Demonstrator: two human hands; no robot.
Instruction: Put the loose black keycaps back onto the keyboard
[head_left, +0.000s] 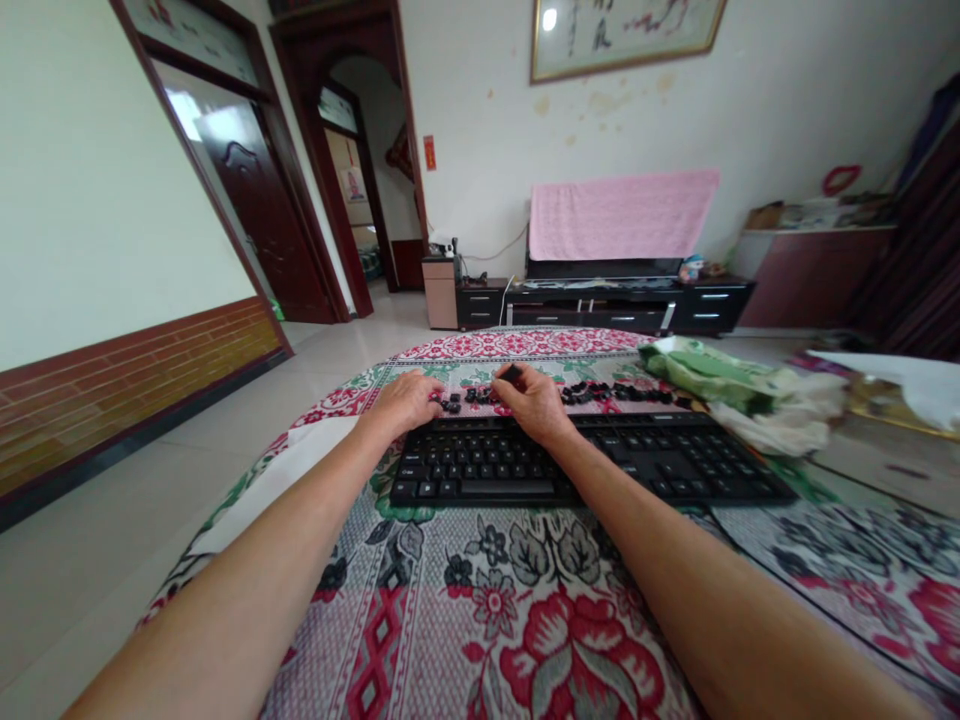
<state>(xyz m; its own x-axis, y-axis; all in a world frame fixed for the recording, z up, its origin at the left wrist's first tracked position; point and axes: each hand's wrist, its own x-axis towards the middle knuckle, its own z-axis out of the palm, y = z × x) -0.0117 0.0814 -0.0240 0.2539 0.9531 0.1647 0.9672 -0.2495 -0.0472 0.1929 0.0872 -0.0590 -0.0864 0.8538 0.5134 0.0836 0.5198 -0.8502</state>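
A black keyboard [600,465] lies on the flowered cloth in front of me. Behind it runs a row of loose black keycaps [615,393]. My right hand [534,402] is over the keyboard's far edge, its fingers pinched on one black keycap [511,374] held just above the row. My left hand [405,400] rests at the keyboard's far left corner, fingers curled down on the cloth beside several keycaps [451,405]; I cannot see anything inside it.
A flowered cloth [480,620] covers the table. A crumpled green and white cloth [739,390] lies at the right behind the keyboard. A white sheet [277,480] hangs off the left edge. A black cabinet [607,305] with a pink cover stands by the far wall.
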